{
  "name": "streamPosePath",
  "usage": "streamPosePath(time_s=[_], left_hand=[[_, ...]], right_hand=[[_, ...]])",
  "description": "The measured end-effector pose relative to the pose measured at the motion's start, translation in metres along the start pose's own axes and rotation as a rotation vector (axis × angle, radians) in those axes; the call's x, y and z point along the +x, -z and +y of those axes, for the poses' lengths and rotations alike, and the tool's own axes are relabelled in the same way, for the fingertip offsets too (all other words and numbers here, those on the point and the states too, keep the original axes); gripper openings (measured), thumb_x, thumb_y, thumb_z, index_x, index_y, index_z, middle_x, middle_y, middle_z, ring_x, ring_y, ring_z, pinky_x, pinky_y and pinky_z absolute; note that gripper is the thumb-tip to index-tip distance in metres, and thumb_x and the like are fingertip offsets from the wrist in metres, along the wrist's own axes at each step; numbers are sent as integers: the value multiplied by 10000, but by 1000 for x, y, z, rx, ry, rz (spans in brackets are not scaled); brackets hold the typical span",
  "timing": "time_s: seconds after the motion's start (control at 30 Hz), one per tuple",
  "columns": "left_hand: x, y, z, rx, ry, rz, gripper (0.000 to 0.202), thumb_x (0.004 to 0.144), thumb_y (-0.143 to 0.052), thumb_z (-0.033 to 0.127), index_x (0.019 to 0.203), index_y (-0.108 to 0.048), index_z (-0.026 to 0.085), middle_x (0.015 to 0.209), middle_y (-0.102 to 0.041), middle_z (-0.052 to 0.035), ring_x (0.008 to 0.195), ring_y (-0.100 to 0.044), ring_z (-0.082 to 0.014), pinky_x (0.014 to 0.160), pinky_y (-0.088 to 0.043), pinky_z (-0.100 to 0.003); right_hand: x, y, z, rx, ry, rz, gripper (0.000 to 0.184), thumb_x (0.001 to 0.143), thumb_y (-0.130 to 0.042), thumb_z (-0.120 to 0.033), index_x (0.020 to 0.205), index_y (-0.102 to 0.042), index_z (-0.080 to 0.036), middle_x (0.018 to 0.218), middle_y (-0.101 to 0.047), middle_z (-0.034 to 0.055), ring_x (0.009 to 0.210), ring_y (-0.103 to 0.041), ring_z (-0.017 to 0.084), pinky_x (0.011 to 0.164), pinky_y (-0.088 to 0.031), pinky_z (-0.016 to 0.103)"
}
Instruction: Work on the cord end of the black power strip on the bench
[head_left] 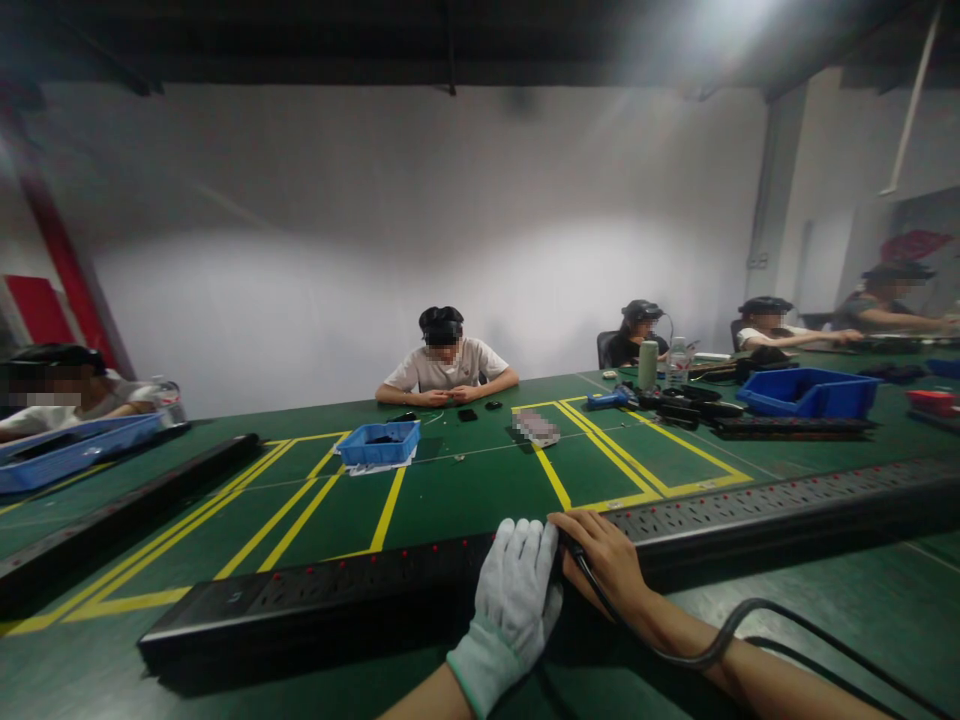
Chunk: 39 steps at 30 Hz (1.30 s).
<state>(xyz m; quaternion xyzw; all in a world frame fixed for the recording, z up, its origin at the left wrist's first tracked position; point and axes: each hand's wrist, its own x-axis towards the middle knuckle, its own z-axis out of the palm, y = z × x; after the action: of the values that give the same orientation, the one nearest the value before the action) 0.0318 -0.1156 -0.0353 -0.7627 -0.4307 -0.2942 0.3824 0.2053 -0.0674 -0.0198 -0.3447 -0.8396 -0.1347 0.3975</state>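
A long black power strip (pixel 360 590) with rows of sockets and small red marks runs across the green table in front of me. My left hand (pixel 517 580), in a pale grey-white glove with a green cuff, lies on the strip with its fingers stretched out side by side. Right beside it my bare right hand (pixel 604 560) is closed over the end of a black cable (pixel 701 660), whose tip between the two hands is hidden. The cable comes out under the right fingers and loops across the forearm toward the lower right.
Yellow tape lines mark the green table (pixel 450 490). A blue bin (pixel 380 445) stands past the strip, a larger blue bin (pixel 810 392) at right. Another black strip (pixel 120 515) lies left. A person (pixel 448 370) with a headset sits opposite; several others sit around.
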Motion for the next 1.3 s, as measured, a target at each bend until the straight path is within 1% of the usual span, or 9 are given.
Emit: streamPosePath(time_s=[0.13, 0.33, 0.6, 0.77, 0.97, 1.13, 1.3], left_hand=[[0, 1, 0, -11, -11, 0, 546, 866, -458, 368, 1338, -411, 98, 1293, -512, -131, 1220, -429, -277, 1016, -348, -429], [-2, -2, 0, 10, -5, -47, 561, 871, -442, 370, 1365, -372, 115, 1297, -510, -121, 1230, -421, -273, 1020, -343, -440], [0, 0, 0, -2, 1, 21, 540, 869, -444, 393, 1332, -425, 116, 1276, -533, -110, 1213, -439, -276, 1014, -350, -432], [-1, 0, 0, 8, -7, -11, 547, 872, -446, 391, 1341, -411, 112, 1291, -518, -121, 1224, -427, -274, 1021, -343, -434], [0, -1, 1, -6, 3, 17, 522, 869, -453, 365, 1324, -430, 111, 1268, -536, -120, 1217, -436, -275, 1014, -355, -446], [2, -2, 1, -9, 1, 55, 503, 861, -460, 350, 1298, -460, 101, 1240, -554, -124, 1184, -466, -281, 989, -379, -449], [1, -2, 1, -3, 8, 48, 514, 856, -467, 356, 1302, -457, 101, 1246, -548, -124, 1191, -458, -288, 978, -388, -443]], right_hand=[[2, 3, -3, 5, -15, -8, 400, 743, -487, -120, 1118, -561, -237, 1022, -630, 46, 914, -591, 187, 816, -474, 315], [2, 0, -1, -8, 0, -20, 443, 715, -499, -111, 1138, -542, -234, 1015, -622, 44, 908, -584, 187, 804, -471, 308], [3, -2, -1, -7, -39, -48, 372, 733, -499, -116, 1081, -544, -240, 1003, -616, 35, 910, -571, 190, 814, -458, 314], [5, 2, -4, -7, -49, -67, 367, 724, -503, -127, 1072, -545, -236, 987, -613, 35, 903, -566, 193, 797, -460, 314], [5, 5, -5, 29, -49, -65, 347, 753, -483, -127, 1074, -549, -238, 1011, -615, 38, 926, -563, 197, 814, -459, 321], [3, 3, -4, 28, -41, -37, 347, 768, -478, -136, 1092, -551, -240, 1028, -619, 40, 936, -568, 199, 824, -458, 327], [1, 1, -3, 25, -48, -40, 356, 764, -483, -134, 1097, -552, -239, 1037, -620, 36, 945, -568, 198, 839, -457, 335]])
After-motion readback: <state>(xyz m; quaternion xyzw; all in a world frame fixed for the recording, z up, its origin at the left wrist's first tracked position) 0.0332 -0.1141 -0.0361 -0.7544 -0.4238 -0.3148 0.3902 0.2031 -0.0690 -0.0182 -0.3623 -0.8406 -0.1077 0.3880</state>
